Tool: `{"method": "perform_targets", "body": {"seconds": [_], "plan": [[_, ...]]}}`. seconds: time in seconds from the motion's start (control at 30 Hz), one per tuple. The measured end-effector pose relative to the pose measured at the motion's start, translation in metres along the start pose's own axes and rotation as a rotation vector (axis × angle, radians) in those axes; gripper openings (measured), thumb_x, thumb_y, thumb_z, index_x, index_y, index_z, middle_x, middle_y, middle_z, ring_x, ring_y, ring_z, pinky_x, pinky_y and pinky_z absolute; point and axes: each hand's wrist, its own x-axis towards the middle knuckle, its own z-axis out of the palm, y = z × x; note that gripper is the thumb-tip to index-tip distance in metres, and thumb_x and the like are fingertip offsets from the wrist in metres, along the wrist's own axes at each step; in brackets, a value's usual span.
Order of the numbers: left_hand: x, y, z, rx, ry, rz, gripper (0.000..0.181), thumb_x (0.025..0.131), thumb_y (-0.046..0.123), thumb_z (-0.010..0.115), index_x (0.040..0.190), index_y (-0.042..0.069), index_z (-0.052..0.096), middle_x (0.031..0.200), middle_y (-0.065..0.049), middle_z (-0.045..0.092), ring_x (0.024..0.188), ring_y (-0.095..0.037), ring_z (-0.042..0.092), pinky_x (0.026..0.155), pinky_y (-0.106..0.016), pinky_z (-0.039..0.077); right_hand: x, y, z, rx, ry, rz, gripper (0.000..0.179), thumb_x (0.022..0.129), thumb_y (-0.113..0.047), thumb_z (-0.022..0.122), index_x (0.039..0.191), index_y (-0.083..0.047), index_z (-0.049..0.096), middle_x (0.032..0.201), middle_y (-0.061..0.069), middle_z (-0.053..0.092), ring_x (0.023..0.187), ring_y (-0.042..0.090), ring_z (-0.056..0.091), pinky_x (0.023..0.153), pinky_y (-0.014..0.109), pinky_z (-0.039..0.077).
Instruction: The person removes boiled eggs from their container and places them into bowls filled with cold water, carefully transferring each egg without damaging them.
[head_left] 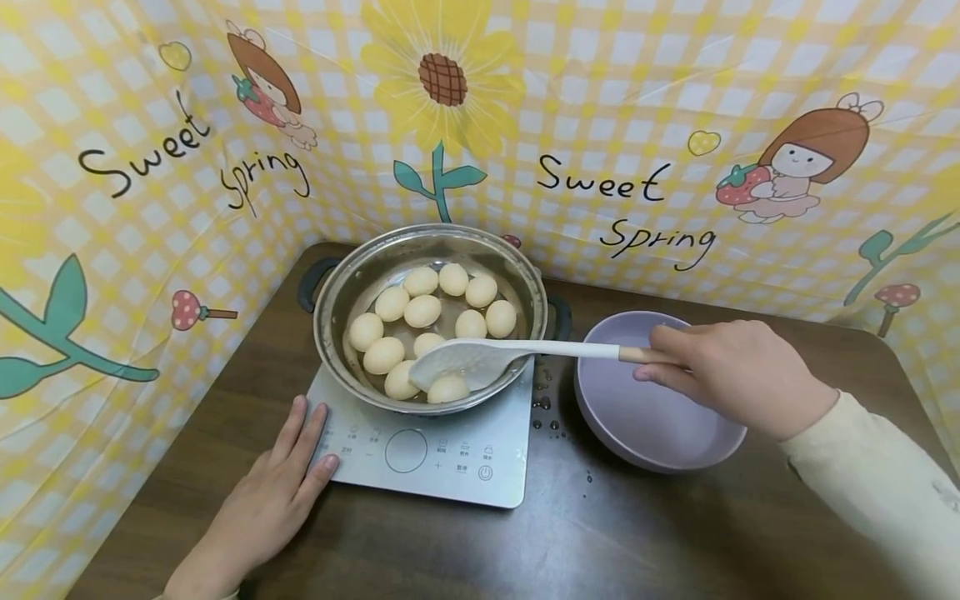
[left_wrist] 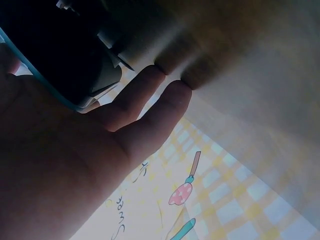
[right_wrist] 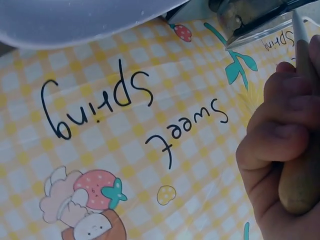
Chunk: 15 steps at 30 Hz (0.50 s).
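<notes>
My right hand (head_left: 738, 375) grips the wooden handle of a large white spoon (head_left: 480, 358); in the right wrist view the fingers (right_wrist: 272, 142) curl round that handle. The spoon's bowl reaches into a steel pot (head_left: 330, 350) over its front right part. Several pale eggs (head_left: 422, 312) lie in the pot in water, and one egg (head_left: 448, 389) sits at the near edge of the spoon's bowl; whether it rests on the spoon I cannot tell. My left hand (head_left: 262, 500) rests with extended fingers at the left edge of the white induction cooker (head_left: 465, 450) under the pot.
A purple bowl (head_left: 626, 417) stands right of the cooker, beneath my right hand. Water drops (head_left: 542, 402) dot the brown table (head_left: 555, 533) between them. The pot has dark side handles (head_left: 313, 283). A yellow checked cloth (head_left: 600, 92) covers the walls behind and beside the table.
</notes>
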Motion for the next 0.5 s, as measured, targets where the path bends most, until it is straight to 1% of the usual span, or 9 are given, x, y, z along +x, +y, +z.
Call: {"method": "perform_targets", "body": {"seconds": [0.17, 0.27, 0.33, 0.43, 0.5], "plan": [[0.0, 0.0, 0.0, 0.0, 0.001, -0.001, 0.069, 0.11, 0.046, 0.038, 0.164, 0.015, 0.009, 0.168, -0.015, -0.003, 0.125, -0.061, 0.042, 0.089, -0.076, 0.037, 0.006, 0.003, 0.002, 0.033, -0.026, -0.055, 0.044, 0.106, -0.057, 0.036, 0.089, -0.024, 0.059, 0.062, -0.021, 0.035, 0.047, -0.002, 0.028, 0.039, 0.024, 0.027], [0.0, -0.001, 0.0, -0.006, -0.005, -0.001, 0.069, 0.11, 0.046, 0.038, 0.164, 0.014, 0.009, 0.168, -0.014, -0.004, 0.127, -0.062, 0.04, 0.091, -0.076, 0.035, 0.008, 0.004, 0.003, 0.05, -0.042, -0.074, 0.039, 0.107, -0.053, 0.04, 0.092, -0.024, 0.061, 0.062, -0.02, 0.034, 0.046, -0.001, 0.026, 0.039, 0.023, 0.025], [0.001, -0.001, 0.0, -0.013, -0.01, -0.002, 0.069, 0.11, 0.046, 0.037, 0.164, 0.015, 0.008, 0.168, -0.014, -0.005, 0.128, -0.062, 0.038, 0.093, -0.076, 0.034, 0.01, 0.005, 0.002, 0.063, -0.069, -0.068, 0.032, 0.106, -0.049, 0.048, 0.091, -0.024, 0.061, 0.061, -0.02, 0.032, 0.046, -0.001, 0.024, 0.038, 0.023, 0.024], [0.001, -0.001, 0.0, -0.015, -0.013, -0.004, 0.07, 0.11, 0.047, 0.037, 0.164, 0.015, 0.008, 0.168, -0.013, -0.005, 0.128, -0.062, 0.038, 0.093, -0.076, 0.034, 0.015, 0.005, -0.001, 0.088, -0.139, -0.035, 0.02, 0.102, -0.039, 0.062, 0.087, -0.026, 0.06, 0.058, -0.02, 0.028, 0.045, -0.002, 0.022, 0.038, 0.023, 0.024], [0.001, 0.0, 0.0, -0.014, -0.014, -0.006, 0.07, 0.109, 0.047, 0.037, 0.164, 0.016, 0.007, 0.168, -0.014, -0.005, 0.129, -0.062, 0.037, 0.093, -0.076, 0.034, 0.019, 0.005, -0.002, 0.109, -0.194, -0.012, 0.018, 0.098, -0.032, 0.068, 0.085, -0.027, 0.058, 0.057, -0.02, 0.028, 0.044, -0.003, 0.023, 0.038, 0.023, 0.025]]}}
